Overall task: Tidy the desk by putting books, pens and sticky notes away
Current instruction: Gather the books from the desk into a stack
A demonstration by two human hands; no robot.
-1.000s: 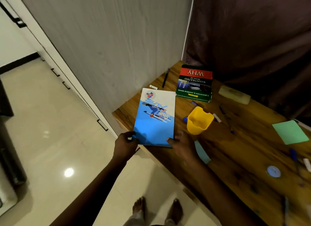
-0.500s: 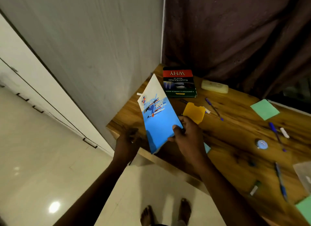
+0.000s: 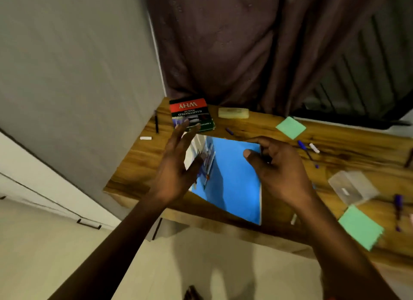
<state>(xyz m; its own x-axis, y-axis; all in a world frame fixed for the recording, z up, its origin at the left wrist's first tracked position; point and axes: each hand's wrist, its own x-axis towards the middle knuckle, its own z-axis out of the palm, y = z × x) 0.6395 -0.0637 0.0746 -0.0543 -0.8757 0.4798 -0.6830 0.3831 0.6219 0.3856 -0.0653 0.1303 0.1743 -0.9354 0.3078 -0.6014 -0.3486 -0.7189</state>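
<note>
Blue book (image 3: 234, 183) held up over the near edge of the wooden desk (image 3: 138, 165), blue cover facing the camera, picture part of the cover on its left side. Right hand (image 3: 279, 172) grips the book's right edge, thumb on the cover, fingers curled behind. Left hand (image 3: 176, 165) flat and spread wide against the book's left side, palm toward it, not gripping; real contact hard to tell because of blur. Dark curtain (image 3: 245, 42) behind the desk, grey wall panel (image 3: 78, 65) to the left. Second book, green with red "WHY" band (image 3: 190, 114), lies flat at the far left corner, partly behind the left fingertips. Green sticky-note pad (image 3: 359, 228) near the right front edge, another green sticky pad (image 3: 290, 127) farther back. Clear plastic box (image 3: 353, 188) right of the right hand. Pale yellow eraser-like block (image 3: 233, 113) just beside the WHY book. Black pen (image 3: 156, 123) near the wall, blue pen (image 3: 307, 151) and small white cap (image 3: 145, 138) loose on the desk.
</note>
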